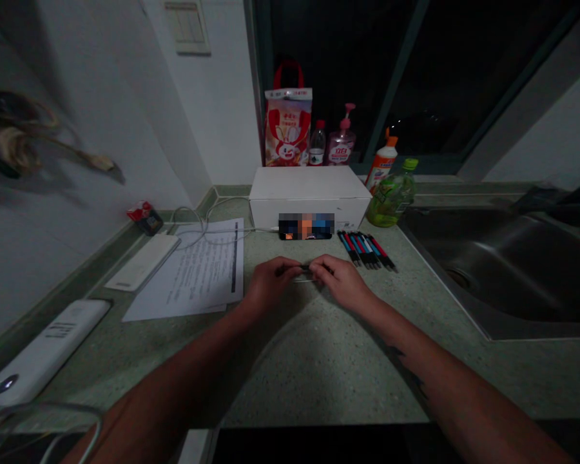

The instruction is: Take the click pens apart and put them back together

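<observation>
Above the middle of the counter, my left hand (273, 278) and my right hand (336, 276) meet almost fingertip to fingertip. Both are closed in a pinch on a short, dark, pen-like piece (305, 267), most of it covered by the fingers. A thin pale strip (304, 280) shows just below it; whether it is held or lies on the counter I cannot tell. Right of my right hand, several pens (365, 250) with red, blue and black barrels lie side by side. Behind my hands a phone (305, 227) leans against a white box (309, 187), its screen lit.
Printed sheets (193, 277), a white flat box (142, 261) and a long white device (53, 348) lie left, with a cable (203, 222) running to the phone. A steel sink (512, 270) is right. Green (394, 196) and pink (341, 145) bottles stand behind.
</observation>
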`<state>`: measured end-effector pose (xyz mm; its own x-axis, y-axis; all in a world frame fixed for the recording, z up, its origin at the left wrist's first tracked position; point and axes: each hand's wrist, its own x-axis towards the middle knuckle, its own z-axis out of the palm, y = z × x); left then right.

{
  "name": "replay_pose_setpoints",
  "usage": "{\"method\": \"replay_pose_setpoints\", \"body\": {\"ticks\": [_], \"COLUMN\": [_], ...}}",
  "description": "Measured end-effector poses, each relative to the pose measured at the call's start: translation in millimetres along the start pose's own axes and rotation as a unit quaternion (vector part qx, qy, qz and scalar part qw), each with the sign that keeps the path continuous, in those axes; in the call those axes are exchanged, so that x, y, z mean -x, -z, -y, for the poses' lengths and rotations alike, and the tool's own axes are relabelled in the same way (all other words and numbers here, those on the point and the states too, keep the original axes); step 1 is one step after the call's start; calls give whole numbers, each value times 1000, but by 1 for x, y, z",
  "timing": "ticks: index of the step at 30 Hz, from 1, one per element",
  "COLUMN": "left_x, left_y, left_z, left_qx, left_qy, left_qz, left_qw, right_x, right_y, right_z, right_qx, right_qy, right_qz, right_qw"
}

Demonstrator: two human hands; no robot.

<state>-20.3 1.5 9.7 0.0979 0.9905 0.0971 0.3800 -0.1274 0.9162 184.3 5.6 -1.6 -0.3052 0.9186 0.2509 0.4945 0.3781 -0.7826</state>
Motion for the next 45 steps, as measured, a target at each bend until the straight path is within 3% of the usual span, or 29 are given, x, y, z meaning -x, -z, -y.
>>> {"method": "replay_pose_setpoints", "body": {"ticks": [5,10,14,19,26,45], "left_x": [0,2,5,10,0,-9], "left_y": [2,3,1,-4,2,5], "left_z": [1,3,3,5,12,21], "left_qx": [-34,-126,-209,-267,-291,-322], "left_qy": [-11,-45,-90,-128,-87,-92], "left_qz": [9,33,93,166,59,62], "left_qw": [999,990,969,940,951,940], "right_x": [0,-2,-3,0,0,0], "right_y": [0,9,16,14,8,8], "right_z": [2,1,1,2,0,-1], "right_qx": [27,72,154,254,299,342], "right_qy": [2,8,-2,4,11,15], "right_qz": [-12,28,31,86,102,105], "right_qw": [1000,997,988,963,949,934]}}
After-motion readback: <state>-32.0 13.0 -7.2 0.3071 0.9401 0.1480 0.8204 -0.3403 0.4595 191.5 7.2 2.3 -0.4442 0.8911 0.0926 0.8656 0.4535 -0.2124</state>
